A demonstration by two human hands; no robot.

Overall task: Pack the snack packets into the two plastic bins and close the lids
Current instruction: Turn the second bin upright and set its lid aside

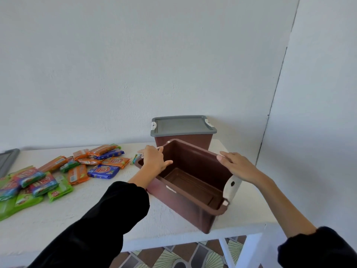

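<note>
Judging from this moment, the task was only at the start. The open brown rectangular plastic bin (185,206) stood at the front right part of the white tabletop (96,213) w/ nothing inside: its ribbed bottom was bare. The left hand (154,159) gripped the left short rim, thumb inside & the other fingers over the outer side. The right hand (235,165) lay on the far rim w/ fingers almost straight, resting on it & not closed round it as far as I could see. A white latch (232,187) hung at the right end of this bin. Behind it, near the wall, the second brown plastic bin (183,141) had its grey plastic lid (181,125) on top, so its content, if any, could not be told. The colourful foil snack packets (58,175) (orange, blue, green) all lay in a loose heap on the left side of the tabletop. The nearest one was just beside the open bin's left rim, & no packet was in a hand. A flat grey thing (7,159) at the far left edge was prob. the other lid, but only a part of it showed. So, approx.: done = one bin open & standing ready in front; left = all the packing, then closing the lids.
</note>
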